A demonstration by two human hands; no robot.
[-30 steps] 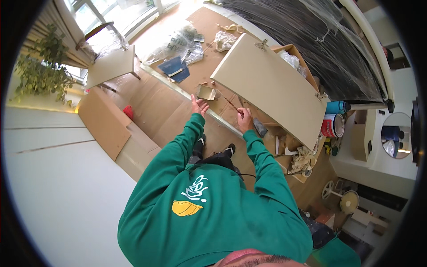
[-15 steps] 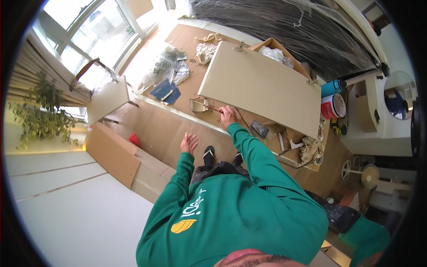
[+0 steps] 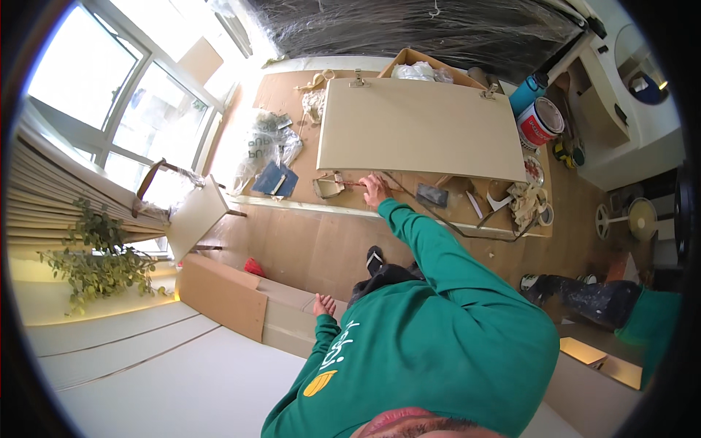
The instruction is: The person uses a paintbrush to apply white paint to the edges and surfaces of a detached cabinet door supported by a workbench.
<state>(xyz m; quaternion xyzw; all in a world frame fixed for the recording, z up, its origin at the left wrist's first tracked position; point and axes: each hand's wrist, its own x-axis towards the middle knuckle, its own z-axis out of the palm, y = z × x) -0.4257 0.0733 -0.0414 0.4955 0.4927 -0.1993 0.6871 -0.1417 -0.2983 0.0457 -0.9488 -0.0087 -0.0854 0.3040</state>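
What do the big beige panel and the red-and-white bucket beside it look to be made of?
The beige panel looks like painted or laminated board: flat, matte, even colour, with metal hinges at its far edge. The bucket looks like plastic or tin; its smooth, glossy wall leaves it open.
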